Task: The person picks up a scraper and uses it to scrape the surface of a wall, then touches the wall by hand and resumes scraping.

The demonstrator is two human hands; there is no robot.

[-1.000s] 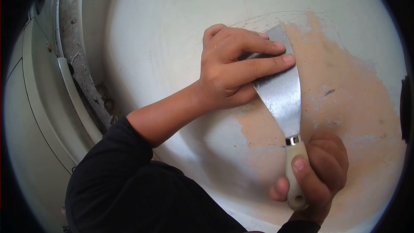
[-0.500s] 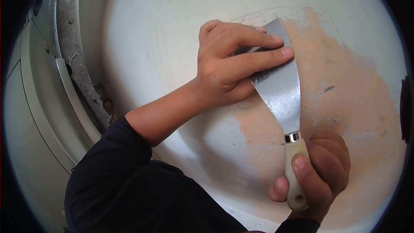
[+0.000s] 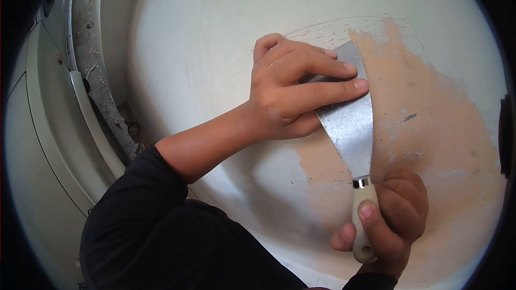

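Note:
A putty knife with a wide steel blade (image 3: 349,129) and a cream handle (image 3: 365,220) stands almost upright in view, over the wall panel. My right hand (image 3: 400,212) is wrapped round the handle, thumb along its front. Two fingers of my left hand (image 3: 295,86) lie across the face of the blade, their tips near its right edge. The left thumb passes at the blade's left edge and its tip is hidden behind the metal. Behind the blade, a tan filler patch (image 3: 446,123) spreads over the pale curved panel (image 3: 199,32).
Small grey scuffs and a dark mark (image 3: 410,117) show on the patch. Dashed lines are drawn along its top. To the left runs a narrow gap with debris (image 3: 86,48), beside a pale panel with a curved edge (image 3: 54,123).
The blade's top end and my left hand have shifted slightly down in view. My right hand has moved a little left with the handle. Both hands keep their hold.

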